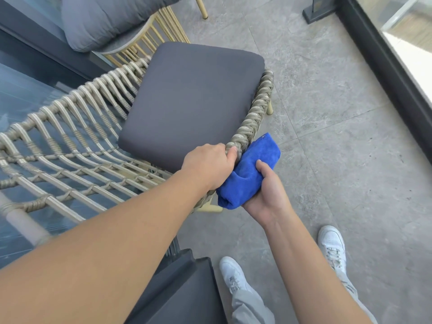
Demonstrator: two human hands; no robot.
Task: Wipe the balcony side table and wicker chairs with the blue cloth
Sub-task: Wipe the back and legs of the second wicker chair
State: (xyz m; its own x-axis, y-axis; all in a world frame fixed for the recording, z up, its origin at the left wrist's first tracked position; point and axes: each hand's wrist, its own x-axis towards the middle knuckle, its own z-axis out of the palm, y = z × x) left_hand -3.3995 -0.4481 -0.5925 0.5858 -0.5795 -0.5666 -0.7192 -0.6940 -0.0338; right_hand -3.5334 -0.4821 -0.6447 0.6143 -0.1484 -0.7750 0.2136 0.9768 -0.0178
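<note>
The left hand point(209, 166) curls round the woven rim of the wicker chair point(253, 118) while the right hand point(268, 190) squeezes the soft, light blue cloth point(250, 169) against its outside, bunched up so it probably won't slip.

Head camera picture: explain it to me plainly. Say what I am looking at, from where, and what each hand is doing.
There is no machine here. A person wears a camera on the head, so you look down along both bare arms. The left hand grips the woven rim of a wicker chair, fingers curled round it. The right hand holds a bunched blue cloth against the outside of that rim. A dark grey seat cushion lies on the chair. Below, white shoes stand on the grey tiled floor.
</note>
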